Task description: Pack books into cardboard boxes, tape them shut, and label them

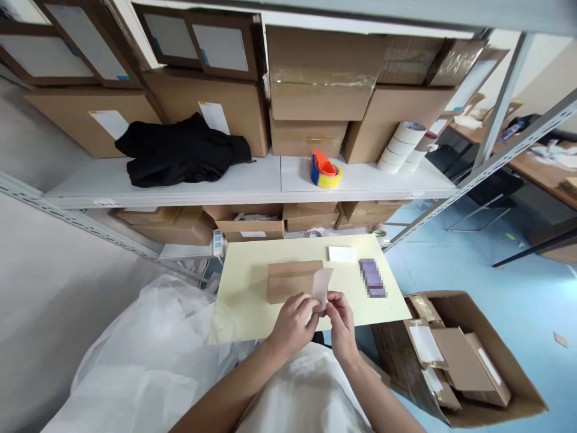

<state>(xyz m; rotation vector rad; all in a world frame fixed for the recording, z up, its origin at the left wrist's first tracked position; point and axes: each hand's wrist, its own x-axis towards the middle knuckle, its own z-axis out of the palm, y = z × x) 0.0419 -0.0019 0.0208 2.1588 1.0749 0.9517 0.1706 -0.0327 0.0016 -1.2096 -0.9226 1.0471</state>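
Note:
A small white label-like sheet is pinched between my two hands, above the front edge of the pale yellow table. My left hand grips its lower left side, and my right hand closes on its lower right corner. Just behind the sheet lies a closed brown cardboard box, partly covered by the sheet and my left hand. Further back is a stack of white labels. To the right rests a purple item, blurred by pixelation.
Shelving ahead holds cardboard boxes, a black garment, an orange tape dispenser and white tape rolls. A large open carton with packed boxes stands on the floor at right. White plastic sheeting bulges at left.

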